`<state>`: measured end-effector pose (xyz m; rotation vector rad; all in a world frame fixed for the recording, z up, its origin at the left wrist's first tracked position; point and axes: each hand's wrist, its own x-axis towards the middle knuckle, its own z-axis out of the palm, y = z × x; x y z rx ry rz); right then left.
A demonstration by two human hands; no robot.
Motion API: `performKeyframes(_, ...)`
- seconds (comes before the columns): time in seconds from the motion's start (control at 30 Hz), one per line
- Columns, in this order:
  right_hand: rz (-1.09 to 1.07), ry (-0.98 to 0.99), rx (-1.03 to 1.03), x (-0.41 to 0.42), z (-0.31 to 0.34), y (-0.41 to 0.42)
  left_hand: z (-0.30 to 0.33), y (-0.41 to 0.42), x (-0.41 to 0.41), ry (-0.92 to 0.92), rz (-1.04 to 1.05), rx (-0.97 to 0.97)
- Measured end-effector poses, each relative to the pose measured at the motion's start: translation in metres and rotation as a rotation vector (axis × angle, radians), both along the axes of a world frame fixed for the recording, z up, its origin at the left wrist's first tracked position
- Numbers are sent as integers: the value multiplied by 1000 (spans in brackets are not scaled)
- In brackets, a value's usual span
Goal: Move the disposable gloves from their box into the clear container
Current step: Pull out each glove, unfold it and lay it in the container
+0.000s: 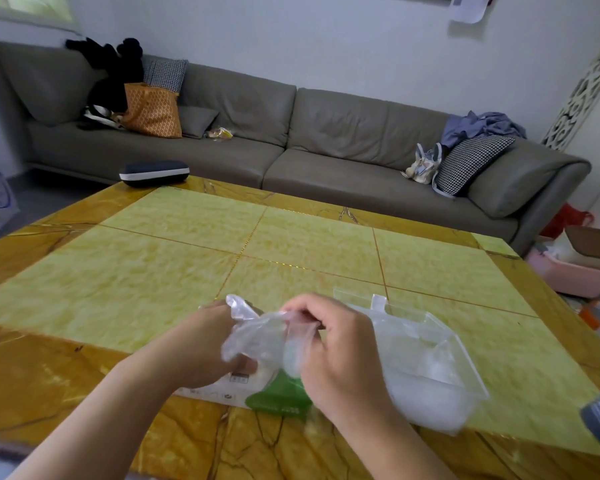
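Yellow table (187,265), gloves (426,396) filling clear container (465,344)

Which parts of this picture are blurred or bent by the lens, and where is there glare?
In the head view, the right hand, the thin clear plastic gloves and the clear plastic container are smeared by motion blur; the long grey sofa is sharper but curves with the wide-angle lens; the glossy yellow stone table shows only soft sheen and no hard shadows.
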<state>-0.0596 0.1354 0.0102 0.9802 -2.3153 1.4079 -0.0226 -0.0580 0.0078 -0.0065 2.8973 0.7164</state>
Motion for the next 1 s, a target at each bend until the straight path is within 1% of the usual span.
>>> performKeyframes(0.03,-14,13,-21,0,4,3,-2,-4,1,5,27,18)
performKeyframes(0.07,-14,17,-39,1,10,5,-1,-5,2,8,69,75)
performKeyframes(0.13,18,-59,-89,4,22,10,-7,-9,1,-18,172,142)
performKeyframes(0.2,20,-252,-191,4,37,17,-5,-8,-1,-7,218,153)
performKeyframes(0.27,-3,-509,-333,0,49,26,11,-5,5,-1,169,218)
performKeyframes(0.3,-18,-619,-386,-2,53,31,20,-4,7,-1,127,308)
performKeyframes(0.37,-54,-728,-402,-6,54,38,38,-11,19,-49,-26,613)
performKeyframes(0.4,-65,-742,-386,-8,52,41,50,-9,24,-106,-141,757)
performKeyframes(0.43,-63,-746,-365,-9,49,43,55,-7,26,-135,-215,834)
performKeyframes(0.47,-51,-750,-343,-9,46,44,58,-2,26,-129,-233,850)
performKeyframes(0.53,-28,-759,-299,-10,41,45,54,14,23,-18,-97,843)
performKeyframes(0.6,-19,-759,-269,-10,39,45,49,30,15,93,72,937)
performKeyframes(0.7,-59,-736,-282,-14,40,52,39,33,8,184,176,1036)
performKeyframes(0.77,-101,-717,-298,-19,40,60,40,27,8,201,215,1066)
performKeyframes(0.83,-126,-707,-308,-21,41,67,42,25,9,203,214,1070)
performKeyframes(0.9,-133,-694,-290,-22,42,70,43,23,11,165,200,1082)
performKeyframes(1.0,-125,-696,-248,-23,42,71,46,26,15,-1,123,1094)
